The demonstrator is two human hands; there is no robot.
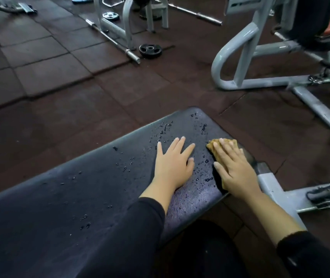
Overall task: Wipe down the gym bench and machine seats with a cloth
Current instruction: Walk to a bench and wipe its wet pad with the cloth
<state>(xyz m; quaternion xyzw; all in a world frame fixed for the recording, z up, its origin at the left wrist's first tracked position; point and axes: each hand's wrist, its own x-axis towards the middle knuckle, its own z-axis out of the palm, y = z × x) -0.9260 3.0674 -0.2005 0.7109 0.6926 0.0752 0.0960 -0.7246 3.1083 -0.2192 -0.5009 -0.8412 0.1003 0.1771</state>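
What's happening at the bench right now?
A person is wiping a black padded bench that is beaded with water droplets. The right hand presses a tan cloth flat against the pad near its right edge, fingers straight. The left hand rests open on the pad beside it, apart from the cloth. Droplets remain across much of the pad, so wiping is unfinished.

dark reddish-brown rubber floor tiles (pixel 46 77) spread out beyond the hands, their seams plain to see. far ahead of the left hand a black weight plate (pixel 150 50) lies flat on the floor beside a steel barbell (pixel 112 40). ahead of the right hand stands a grey tubular machine frame (pixel 240 63). the light is dim.
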